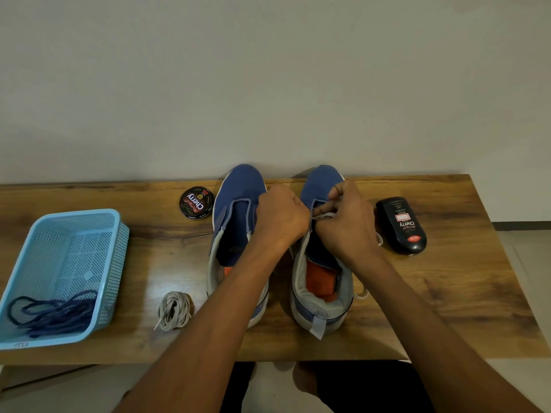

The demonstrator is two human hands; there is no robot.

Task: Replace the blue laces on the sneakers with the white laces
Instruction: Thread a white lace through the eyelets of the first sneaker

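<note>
Two blue sneakers stand side by side on the wooden table (pixel 447 293), toes pointing to twelve o'clock toward the wall. Both hands work over the right sneaker (pixel 320 281) near its front eyelets: the left hand (pixel 281 217) is curled into a fist at the shoe's inner edge, seemingly gripping the lace, though what sits inside the fist is hidden; the right hand (pixel 347 225) has thumb and forefinger pinched together on a white lace (pixel 323 216) lying across the tongue. More of that lace loops out on the table at three o'clock from the shoe, beside its outer wall. The left sneaker (pixel 235 231) carries no lace that I can see, its tongue lying open. At seven o'clock from it, near the front edge of the table, lies a second white lace in a bundle (pixel 173 310). Far over at nine o'clock sits a light blue basket (pixel 116 234) with the blue laces (pixel 50 312) heaped in its near end. A round polish tin (pixel 196 202) rests at eleven o'clock by the left toe, and a black polish bottle (pixel 401 225) lies at three o'clock, just past the right hand
</note>
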